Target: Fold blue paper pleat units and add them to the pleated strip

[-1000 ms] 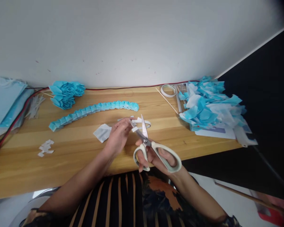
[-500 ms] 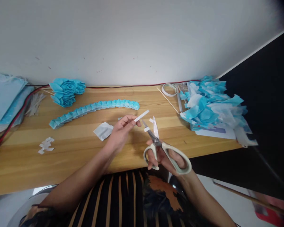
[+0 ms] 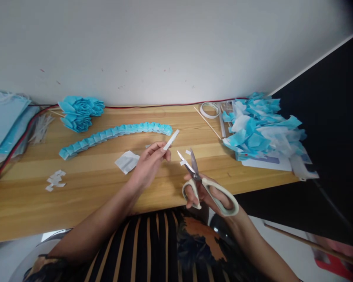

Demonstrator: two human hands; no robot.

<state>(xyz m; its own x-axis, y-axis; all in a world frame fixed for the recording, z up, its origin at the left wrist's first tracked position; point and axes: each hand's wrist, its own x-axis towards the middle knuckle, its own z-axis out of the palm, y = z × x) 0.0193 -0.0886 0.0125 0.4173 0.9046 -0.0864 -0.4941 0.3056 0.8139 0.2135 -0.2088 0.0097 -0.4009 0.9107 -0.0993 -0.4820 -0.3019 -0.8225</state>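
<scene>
My left hand (image 3: 148,165) pinches a short white strip (image 3: 171,140) that sticks up to the right of my fingertips. My right hand (image 3: 208,194) grips white-handled scissors (image 3: 207,186) by the loops. Their blades (image 3: 190,162) stand apart, and a small white scrap clings to the left blade's tip. Both hands hover over the wooden table (image 3: 106,188) near its front edge. A pleated blue paper chain (image 3: 114,135) lies just beyond my left hand.
A blue paper flower (image 3: 79,111) sits at the back left. A heap of blue and white tissue pieces (image 3: 260,129) fills the right end. A tape roll (image 3: 209,110), a thin stick (image 3: 207,123), white scraps (image 3: 55,180) and a white sheet (image 3: 126,161) lie about.
The scissors cut through the white strip and my right hand drew them back to the right. My left hand kept one cut piece and lifted it slightly.
</scene>
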